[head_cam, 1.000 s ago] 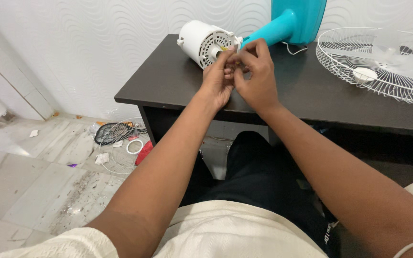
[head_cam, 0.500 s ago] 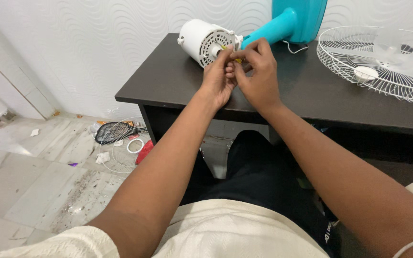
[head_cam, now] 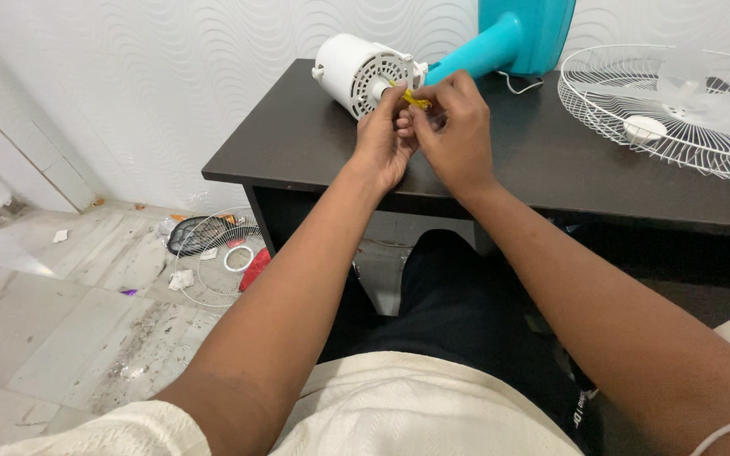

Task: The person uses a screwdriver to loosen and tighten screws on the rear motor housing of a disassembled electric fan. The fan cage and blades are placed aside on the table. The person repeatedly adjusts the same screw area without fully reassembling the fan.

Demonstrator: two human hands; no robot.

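Note:
A white fan motor housing [head_cam: 355, 73] lies on its side on the dark table [head_cam: 297, 152], joined to a teal stand [head_cam: 500, 42]. Both hands meet just in front of the motor's face. My left hand [head_cam: 384, 143] and my right hand [head_cam: 454, 131] pinch a small yellow piece [head_cam: 416, 100] between their fingertips, close to the motor shaft. What the yellow piece is cannot be made out; most of it is hidden by the fingers.
A white wire fan grille [head_cam: 669, 110] lies on the table's right side. On the tiled floor at left sit another wire guard [head_cam: 213, 253], a white ring [head_cam: 237, 257], a red object [head_cam: 255, 268] and scattered debris. My legs are under the table.
Both hands stay at the motor's front; the fingers have shifted slightly around the yellow piece. Nothing else moved.

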